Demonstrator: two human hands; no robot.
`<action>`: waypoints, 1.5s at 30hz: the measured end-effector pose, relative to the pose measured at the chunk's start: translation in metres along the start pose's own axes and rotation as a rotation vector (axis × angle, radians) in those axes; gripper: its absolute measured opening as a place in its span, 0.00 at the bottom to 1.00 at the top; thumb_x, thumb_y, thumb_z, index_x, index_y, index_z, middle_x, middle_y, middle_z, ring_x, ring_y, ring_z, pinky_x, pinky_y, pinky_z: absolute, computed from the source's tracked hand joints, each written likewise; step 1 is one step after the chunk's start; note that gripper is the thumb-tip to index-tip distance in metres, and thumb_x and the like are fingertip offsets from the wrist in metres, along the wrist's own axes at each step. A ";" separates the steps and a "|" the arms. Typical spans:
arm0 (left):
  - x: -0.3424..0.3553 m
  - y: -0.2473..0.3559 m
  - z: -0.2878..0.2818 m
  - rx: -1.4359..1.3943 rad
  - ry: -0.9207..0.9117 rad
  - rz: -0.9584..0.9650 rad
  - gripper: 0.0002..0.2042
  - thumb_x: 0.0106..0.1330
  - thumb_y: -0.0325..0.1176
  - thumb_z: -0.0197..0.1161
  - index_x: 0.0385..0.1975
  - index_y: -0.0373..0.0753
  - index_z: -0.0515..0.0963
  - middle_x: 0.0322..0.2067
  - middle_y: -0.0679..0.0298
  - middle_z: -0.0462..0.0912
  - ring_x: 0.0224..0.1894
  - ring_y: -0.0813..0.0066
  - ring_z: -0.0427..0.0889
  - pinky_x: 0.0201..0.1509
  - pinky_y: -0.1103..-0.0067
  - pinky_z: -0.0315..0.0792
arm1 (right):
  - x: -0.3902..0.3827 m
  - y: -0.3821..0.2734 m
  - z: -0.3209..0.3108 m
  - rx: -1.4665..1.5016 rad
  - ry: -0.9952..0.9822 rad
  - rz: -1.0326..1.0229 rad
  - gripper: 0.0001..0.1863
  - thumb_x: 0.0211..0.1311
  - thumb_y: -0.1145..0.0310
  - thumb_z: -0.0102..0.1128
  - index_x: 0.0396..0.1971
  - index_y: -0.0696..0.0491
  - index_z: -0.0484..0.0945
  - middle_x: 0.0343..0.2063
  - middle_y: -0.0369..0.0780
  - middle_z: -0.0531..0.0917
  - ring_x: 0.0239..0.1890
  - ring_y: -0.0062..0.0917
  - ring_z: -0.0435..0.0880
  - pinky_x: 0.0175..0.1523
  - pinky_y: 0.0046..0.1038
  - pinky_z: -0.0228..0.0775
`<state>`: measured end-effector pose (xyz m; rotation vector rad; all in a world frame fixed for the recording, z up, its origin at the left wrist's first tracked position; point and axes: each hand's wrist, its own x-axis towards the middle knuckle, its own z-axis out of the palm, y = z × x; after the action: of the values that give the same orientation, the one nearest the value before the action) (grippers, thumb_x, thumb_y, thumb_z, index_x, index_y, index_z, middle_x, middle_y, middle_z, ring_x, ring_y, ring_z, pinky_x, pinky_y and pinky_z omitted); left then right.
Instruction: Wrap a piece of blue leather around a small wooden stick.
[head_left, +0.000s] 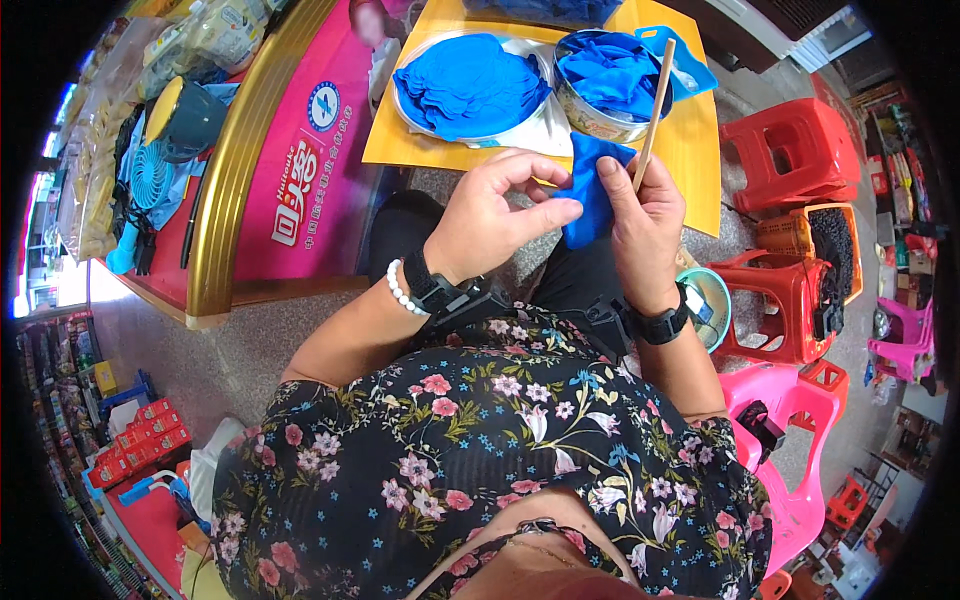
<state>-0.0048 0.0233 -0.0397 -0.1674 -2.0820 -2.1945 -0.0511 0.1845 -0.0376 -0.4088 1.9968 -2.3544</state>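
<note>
A small piece of thin blue cloth [592,200] hangs between my two hands, above my lap. My left hand [495,212] has its thumb and curled fingers at the cloth's left edge; their exact grip there is partly hidden. My right hand [643,225] pinches the cloth's right side with the thumb. A slim wooden stick [657,110] rises from between that hand's thumb and fingers, pointing up. Beyond my hands, a round white tray [402,105] carries a layered pile of blue cloth pieces [470,85]. Next to it, a round tin [605,130] is filled with crumpled blue pieces [612,75].
Tray and tin stand on a yellow board [700,180], with a light-blue plastic basket [690,70] behind the tin. A pink gold-edged counter [225,170] is at the left. Red stools [790,150], a green-rimmed bin [712,300] and a pink chair [800,480] stand at the right.
</note>
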 end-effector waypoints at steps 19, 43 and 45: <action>0.002 0.000 0.006 -0.581 -0.187 -0.505 0.06 0.63 0.34 0.58 0.33 0.40 0.77 0.30 0.71 0.79 0.34 0.83 0.77 0.39 0.82 0.71 | -0.006 0.004 -0.004 0.094 -0.089 0.053 0.05 0.63 0.70 0.55 0.33 0.55 0.74 0.26 0.29 0.77 0.26 0.08 0.70 0.31 0.12 0.62; 0.011 0.001 -0.022 -0.504 0.140 -0.277 0.06 0.65 0.32 0.57 0.37 0.39 0.74 0.27 0.71 0.77 0.26 0.85 0.76 0.33 0.81 0.76 | -0.006 -0.007 -0.007 0.139 -0.189 0.319 0.07 0.61 0.69 0.59 0.32 0.57 0.77 0.22 0.27 0.73 0.25 0.08 0.66 0.29 0.13 0.59; 0.013 0.008 -0.021 -0.483 0.171 -0.348 0.07 0.65 0.33 0.57 0.38 0.38 0.74 0.27 0.71 0.77 0.26 0.85 0.76 0.33 0.80 0.77 | -0.006 -0.004 -0.007 0.153 -0.175 0.254 0.06 0.60 0.69 0.59 0.32 0.57 0.76 0.21 0.27 0.72 0.24 0.08 0.66 0.29 0.13 0.59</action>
<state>-0.0162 0.0018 -0.0311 0.3591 -1.5536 -2.7669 -0.0461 0.1932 -0.0358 -0.3206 1.6709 -2.2109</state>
